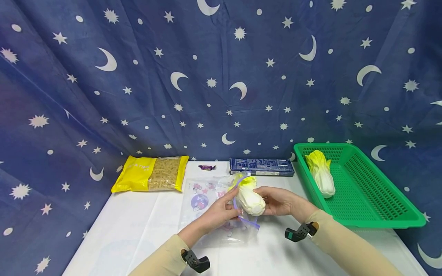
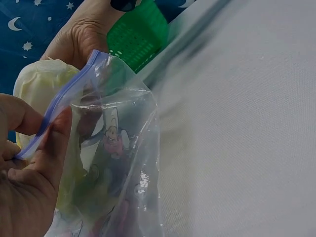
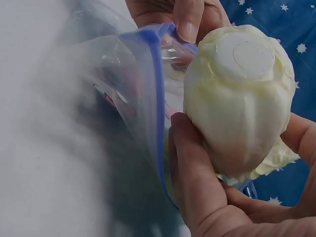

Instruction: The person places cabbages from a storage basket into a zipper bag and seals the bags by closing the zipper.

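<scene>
Cabbage (image 1: 250,200): likely light, firm; hold near base.
Right fingers (image 3: 196,168) grip it; left fingers (image 2: 19,116) pinch the limp bag (image 1: 204,197) by its rim.

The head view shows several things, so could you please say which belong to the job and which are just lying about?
Job, it seems: held cabbage, zip bag, perhaps green basket and second cabbage.
Apparently lying about: yellow packet, purple sweet, blue packet.

left grip (image 1: 221,212) pinches bag (image 1: 205,197); right grip (image 1: 280,201) holds cabbage (image 1: 249,199) at bag's mouth; second cabbage (image 1: 321,175) in basket (image 1: 357,191)
</scene>
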`<state>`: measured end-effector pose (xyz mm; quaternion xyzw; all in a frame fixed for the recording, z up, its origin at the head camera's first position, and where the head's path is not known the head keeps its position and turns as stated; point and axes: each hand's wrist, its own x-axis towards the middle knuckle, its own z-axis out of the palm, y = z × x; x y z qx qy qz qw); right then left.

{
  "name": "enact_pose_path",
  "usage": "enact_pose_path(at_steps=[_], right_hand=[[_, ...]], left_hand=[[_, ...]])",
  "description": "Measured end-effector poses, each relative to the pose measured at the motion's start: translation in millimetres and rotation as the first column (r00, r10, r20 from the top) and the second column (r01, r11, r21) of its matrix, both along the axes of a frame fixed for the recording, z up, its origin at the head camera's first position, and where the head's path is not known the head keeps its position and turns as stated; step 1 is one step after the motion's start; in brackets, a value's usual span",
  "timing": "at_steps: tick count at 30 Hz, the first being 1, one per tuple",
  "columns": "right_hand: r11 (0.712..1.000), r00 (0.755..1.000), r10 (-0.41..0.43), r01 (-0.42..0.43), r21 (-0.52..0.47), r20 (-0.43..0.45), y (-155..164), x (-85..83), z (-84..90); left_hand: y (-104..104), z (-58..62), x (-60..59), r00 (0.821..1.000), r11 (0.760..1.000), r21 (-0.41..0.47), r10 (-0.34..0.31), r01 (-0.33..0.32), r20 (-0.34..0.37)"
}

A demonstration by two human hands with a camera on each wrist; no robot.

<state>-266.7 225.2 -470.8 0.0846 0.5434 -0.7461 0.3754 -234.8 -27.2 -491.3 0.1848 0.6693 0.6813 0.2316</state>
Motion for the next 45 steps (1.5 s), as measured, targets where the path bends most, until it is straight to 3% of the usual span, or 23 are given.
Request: enact_pose_path(at_steps=[6, 11, 16, 21, 26, 33, 40, 45], right_hand=[[1.000, 1.000, -0.020, 0.020, -0.008, -0.004, -9.5, 3.7, -1.0], [0.990, 0.995, -0.078, 0.084, 0.109, -0.061, -15.6, 6.0, 0.4], [0.958, 0.987, -0.089, 0.121, 0.260, -0.131, -18.7, 9.7, 4.4], [0.935, 0.981, -0.087, 0.140, 0.327, -0.172, -22.5, 11.6, 5.9], [0.947, 0.987, -0.088, 0.125, 0.295, -0.135, -22.7, 11.3, 3.0], [0.985, 0.994, -0.086, 0.094, 0.147, -0.064, -15.9, 11.4, 0.6], [0.995, 0.991, 0.035, -0.023, 0.094, -0.132, -11.6, 14.4, -0.3], [0.993, 0.986, 0.035, -0.016, 0.115, -0.165, -13.0, 14.7, 1.6]], left_hand=[[-0.3, 1.6, 0.5, 1.000, 1.000, 0.016, 0.007, -0.007, 0.007], [-3.8, 5.3, -0.1, 0.999, 0.999, -0.020, 0.030, -0.030, -0.012], [-6.2, 10.0, 0.3, 1.000, 1.000, 0.000, 0.013, -0.013, -0.002], [-4.8, 12.4, 2.1, 1.000, 0.999, 0.037, -0.002, 0.002, 0.018], [-1.8, 11.1, 3.1, 1.000, 0.999, 0.053, -0.004, 0.002, 0.029], [1.0, 11.4, 3.4, 0.999, 0.997, 0.081, -0.002, -0.003, 0.054], [1.3, 15.3, 3.1, 0.998, 0.993, 0.117, -0.005, -0.001, 0.056], [0.7, 17.2, 3.1, 0.998, 0.993, 0.121, 0.010, -0.017, 0.064]])
